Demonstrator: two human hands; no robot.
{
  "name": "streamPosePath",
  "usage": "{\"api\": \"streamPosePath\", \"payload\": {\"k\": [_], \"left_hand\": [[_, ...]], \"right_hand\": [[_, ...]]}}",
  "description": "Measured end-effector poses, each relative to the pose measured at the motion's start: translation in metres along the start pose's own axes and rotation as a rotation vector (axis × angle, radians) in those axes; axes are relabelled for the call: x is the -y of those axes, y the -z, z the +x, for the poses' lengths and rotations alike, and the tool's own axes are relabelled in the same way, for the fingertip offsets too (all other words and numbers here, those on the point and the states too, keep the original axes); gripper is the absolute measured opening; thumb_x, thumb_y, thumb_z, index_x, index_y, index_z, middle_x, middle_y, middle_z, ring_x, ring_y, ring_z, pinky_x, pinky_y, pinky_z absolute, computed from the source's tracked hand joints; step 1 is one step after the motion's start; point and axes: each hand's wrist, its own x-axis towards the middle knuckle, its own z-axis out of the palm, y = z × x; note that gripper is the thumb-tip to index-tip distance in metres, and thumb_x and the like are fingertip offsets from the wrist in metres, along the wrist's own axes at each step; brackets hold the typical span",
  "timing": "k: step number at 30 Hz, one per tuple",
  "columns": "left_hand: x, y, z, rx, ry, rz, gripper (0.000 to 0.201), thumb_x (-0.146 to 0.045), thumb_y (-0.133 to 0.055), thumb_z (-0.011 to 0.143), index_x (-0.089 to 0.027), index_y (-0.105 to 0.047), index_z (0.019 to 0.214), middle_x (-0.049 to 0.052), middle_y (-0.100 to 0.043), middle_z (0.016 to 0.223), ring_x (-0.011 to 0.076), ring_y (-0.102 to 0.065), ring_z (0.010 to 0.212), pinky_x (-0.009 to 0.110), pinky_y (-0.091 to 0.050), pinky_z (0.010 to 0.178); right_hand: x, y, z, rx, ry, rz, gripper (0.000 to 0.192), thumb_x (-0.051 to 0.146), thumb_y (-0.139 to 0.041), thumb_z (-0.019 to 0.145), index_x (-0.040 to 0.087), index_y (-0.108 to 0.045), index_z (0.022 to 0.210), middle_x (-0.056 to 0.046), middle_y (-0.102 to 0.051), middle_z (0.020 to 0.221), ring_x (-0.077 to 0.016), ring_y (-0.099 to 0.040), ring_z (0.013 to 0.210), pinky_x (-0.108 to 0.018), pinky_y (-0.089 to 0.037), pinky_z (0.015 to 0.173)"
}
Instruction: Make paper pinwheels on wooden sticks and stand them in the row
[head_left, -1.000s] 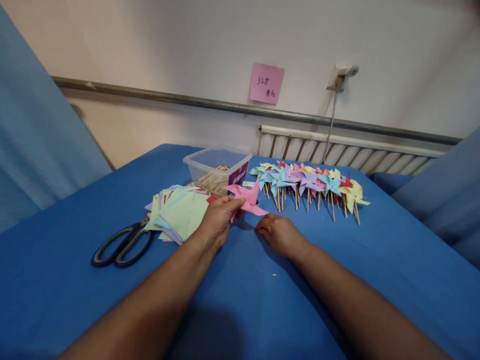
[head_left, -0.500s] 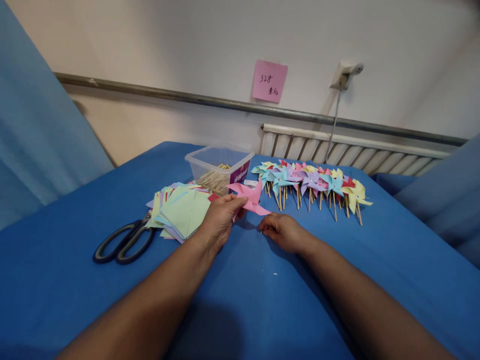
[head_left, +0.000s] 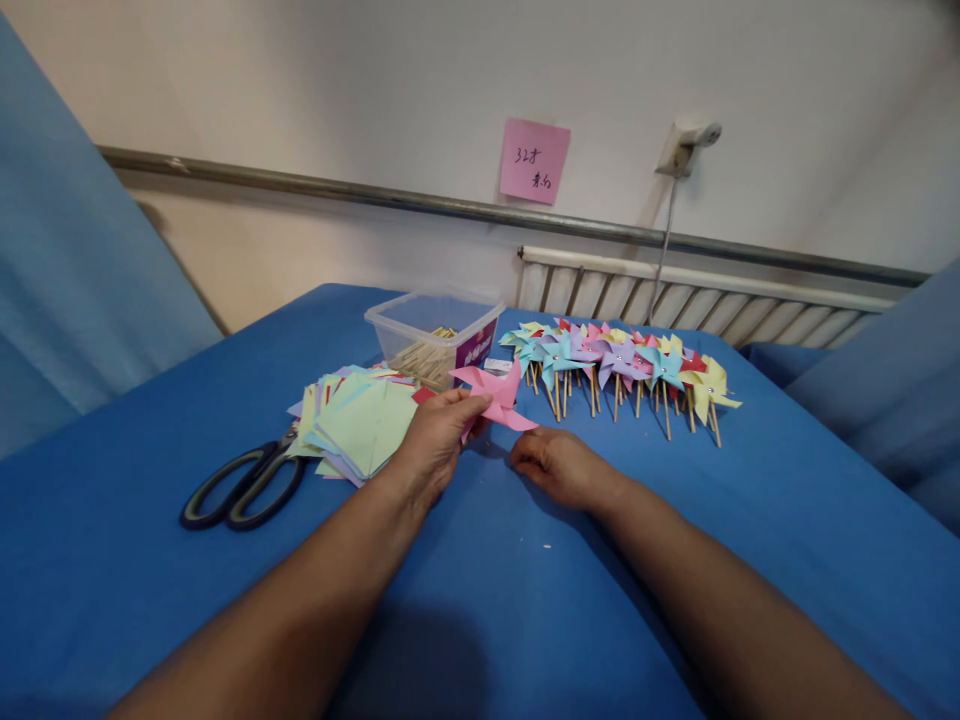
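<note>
Blue-covered table (head_left: 150, 600) with scissors (head_left: 240, 490), paper squares (head_left: 356, 425), clear tub (head_left: 431, 335), finished pinwheels (head_left: 622, 365).

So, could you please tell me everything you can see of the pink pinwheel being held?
The pink pinwheel is folded from plain pink paper into pointed vanes that fan out from a centre. No stick shows on it, unlike the finished pinwheels lined up behind it. It is held just above the blue cloth, tilted, in front of the clear plastic box. The left hand grips its left side with thumb on top. The right hand rests on the cloth just below its right vane; whether they touch cannot be told.
</note>
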Motion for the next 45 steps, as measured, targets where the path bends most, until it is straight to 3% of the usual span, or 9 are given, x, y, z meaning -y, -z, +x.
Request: {"api": "streamPosePath", "payload": {"k": [10, 15, 24, 28, 36, 40, 45], "left_hand": [[-0.001, -0.001, -0.001, -0.003, 0.012, 0.007, 0.027, -0.023, -0.077, 0.058, -0.016, -0.052, 0.051, -0.004, -0.047, 0.047, 0.0075, -0.043, 0.046, 0.022, -0.036, 0.05], [-0.001, -0.001, 0.0, 0.0, 0.022, -0.005, 0.027, -0.024, -0.078, 0.056, -0.016, -0.053, 0.051, -0.003, -0.049, 0.047, 0.0081, -0.044, 0.046, 0.022, -0.036, 0.05], [-0.001, -0.001, -0.001, 0.001, 0.019, 0.001, 0.03, -0.024, -0.078, 0.056, -0.017, -0.05, 0.05, -0.005, -0.046, 0.045, 0.0075, -0.042, 0.045, 0.022, -0.034, 0.049], [-0.003, -0.002, -0.003, -0.006, 0.029, -0.002, 0.029, -0.023, -0.078, 0.055, -0.017, -0.05, 0.051, -0.005, -0.047, 0.046, 0.0077, -0.043, 0.046, 0.022, -0.036, 0.051], [0.0, 0.0, -0.001, -0.005, 0.018, 0.005, 0.027, -0.023, -0.079, 0.054, -0.016, -0.053, 0.051, -0.004, -0.048, 0.047, 0.0079, -0.043, 0.046, 0.022, -0.035, 0.049], [0.002, 0.0, 0.0, -0.003, 0.018, 0.006, 0.026, -0.024, -0.079, 0.055, -0.015, -0.055, 0.051, -0.003, -0.049, 0.047, 0.0081, -0.044, 0.046, 0.021, -0.036, 0.049], [0.002, 0.0, 0.0, 0.004, 0.017, 0.006, 0.025, -0.024, -0.078, 0.056, -0.016, -0.054, 0.052, -0.003, -0.049, 0.047, 0.0083, -0.045, 0.047, 0.021, -0.036, 0.049]], "right_hand": [[0.01, 0.001, 0.004, 0.023, -0.192, -0.165, 0.014, 0.019, -0.051, 0.086, 0.017, -0.064, 0.084, -0.003, -0.066, 0.079, -0.0122, -0.054, 0.068, -0.023, -0.033, 0.062], [0.014, -0.004, 0.005, -0.05, -0.333, -0.255, 0.019, 0.019, -0.046, 0.087, 0.017, -0.064, 0.08, -0.006, -0.067, 0.081, -0.0148, -0.057, 0.069, -0.026, -0.032, 0.061], [0.004, 0.012, -0.003, 0.02, -0.236, 0.021, 0.013, 0.009, -0.054, 0.079, 0.017, -0.064, 0.084, 0.0, -0.064, 0.073, -0.0104, -0.053, 0.063, -0.02, -0.035, 0.06], [0.004, 0.011, -0.003, 0.002, -0.224, -0.023, 0.014, 0.008, -0.052, 0.078, 0.016, -0.063, 0.077, -0.001, -0.062, 0.073, -0.0105, -0.051, 0.064, -0.021, -0.035, 0.061], [0.003, 0.007, -0.002, -0.025, -0.307, -0.114, 0.009, 0.014, -0.055, 0.08, 0.017, -0.063, 0.084, -0.003, -0.064, 0.081, -0.0123, -0.055, 0.071, -0.022, -0.036, 0.064], [0.005, 0.008, -0.001, 0.01, -0.302, -0.206, 0.016, 0.014, -0.05, 0.082, 0.018, -0.066, 0.083, -0.005, -0.066, 0.088, -0.0146, -0.058, 0.077, -0.023, -0.038, 0.069], [0.01, 0.008, 0.0, 0.035, -0.3, -0.334, 0.024, 0.019, -0.045, 0.088, 0.018, -0.068, 0.084, -0.009, -0.066, 0.087, -0.0173, -0.059, 0.072, -0.027, -0.037, 0.064]]}}
